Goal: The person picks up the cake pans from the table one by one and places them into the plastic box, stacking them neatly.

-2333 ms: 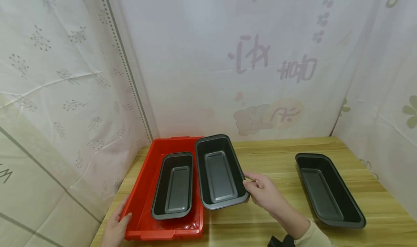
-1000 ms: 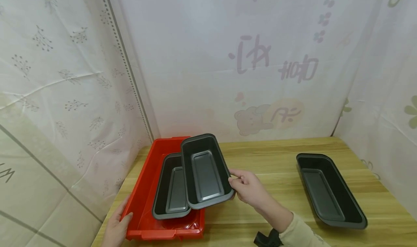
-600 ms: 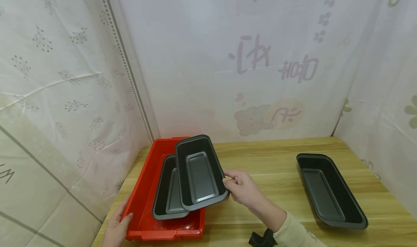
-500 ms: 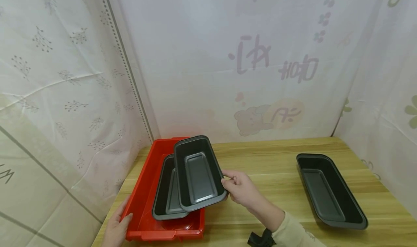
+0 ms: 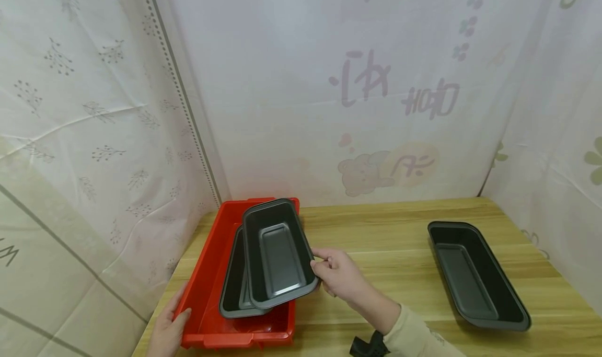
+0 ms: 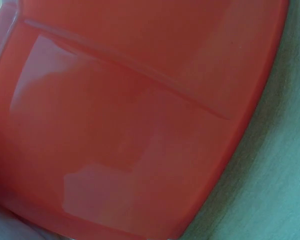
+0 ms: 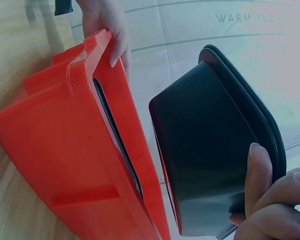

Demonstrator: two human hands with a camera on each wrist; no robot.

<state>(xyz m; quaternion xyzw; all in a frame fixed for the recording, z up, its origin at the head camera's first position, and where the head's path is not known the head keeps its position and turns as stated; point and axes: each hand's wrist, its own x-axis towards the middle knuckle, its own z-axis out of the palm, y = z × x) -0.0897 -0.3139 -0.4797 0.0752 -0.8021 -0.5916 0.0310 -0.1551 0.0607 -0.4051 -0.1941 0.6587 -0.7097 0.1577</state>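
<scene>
In the head view a dark grey loaf pan (image 5: 279, 257) hangs tilted above the red plastic tray (image 5: 204, 315). My right hand (image 5: 340, 276) pinches its right rim near the front corner, thumb on top. Underneath, a second loaf pan (image 5: 231, 289) lies inside the tray, partly covered by the first. My left hand (image 5: 166, 325) grips the tray's left wall near the front corner, thumb over the rim. From the right wrist view, the held loaf pan (image 7: 205, 150) is apart from the red tray (image 7: 65, 145), with my right hand's fingers (image 7: 260, 175) at its rim.
A third loaf pan (image 5: 475, 278) stands on the right side of the wooden table (image 5: 376, 226). Patterned cloth (image 5: 282, 85) hangs behind and along both sides. A black strap (image 5: 369, 345) shows by my right wrist at the front edge.
My right hand has carried the held loaf pan leftward and slightly down, so it covers more of the pan in the tray. My left hand has stayed on the tray.
</scene>
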